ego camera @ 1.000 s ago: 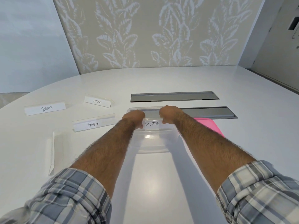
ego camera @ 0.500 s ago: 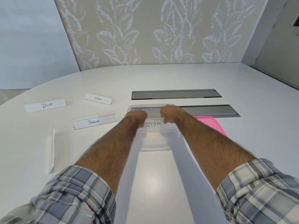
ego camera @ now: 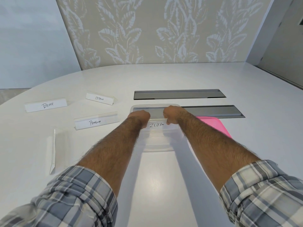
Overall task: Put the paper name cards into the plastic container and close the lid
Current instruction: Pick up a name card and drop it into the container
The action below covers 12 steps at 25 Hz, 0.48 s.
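Over container (ego camera: 157, 149), left hand (ego camera: 139, 116) and right hand (ego camera: 172, 114) pinch ZEBRA card (ego camera: 156, 125), long axis left-right

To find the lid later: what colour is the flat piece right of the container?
Plain pink; the lid shows best in the head view.

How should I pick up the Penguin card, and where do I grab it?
Come from above and pinch the Penguin card across its narrow width, near the middle, thumb on the lettered front and fingers behind the top ridge. It is long, thin and tent-shaped, so a middle grip should keep it level.
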Motion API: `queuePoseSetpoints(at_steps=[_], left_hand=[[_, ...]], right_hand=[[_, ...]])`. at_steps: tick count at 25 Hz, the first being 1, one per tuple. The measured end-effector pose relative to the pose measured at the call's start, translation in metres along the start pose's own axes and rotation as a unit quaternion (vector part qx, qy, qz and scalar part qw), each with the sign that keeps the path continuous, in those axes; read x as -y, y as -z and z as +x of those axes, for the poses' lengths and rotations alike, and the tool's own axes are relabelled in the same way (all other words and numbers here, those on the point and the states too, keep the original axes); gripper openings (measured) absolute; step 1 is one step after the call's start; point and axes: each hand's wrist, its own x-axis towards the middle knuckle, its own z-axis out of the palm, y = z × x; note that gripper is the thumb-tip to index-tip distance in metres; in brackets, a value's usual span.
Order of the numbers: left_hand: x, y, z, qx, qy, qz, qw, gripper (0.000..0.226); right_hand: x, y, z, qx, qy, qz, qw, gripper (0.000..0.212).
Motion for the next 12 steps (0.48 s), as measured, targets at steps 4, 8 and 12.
queuePoseSetpoints(at_steps=[4,8,12], left_hand=[[0.0,-0.002,-0.004,-0.008,-0.003,-0.009,1.0,0.036],[0.004,0.002,-0.01,-0.02,-0.008,-0.051,0.998,0.036],[0.019,0.019,-0.03,-0.081,-0.022,-0.135,0.987,0.031]], right_hand=[[0.001,-0.001,-0.004,-0.006,-0.002,-0.003,1.0,0.033],[0.004,0.005,-0.014,-0.03,-0.002,-0.023,0.999,0.03],[0.009,0.021,-0.027,-0.059,-0.011,0.0,0.998,0.028]])
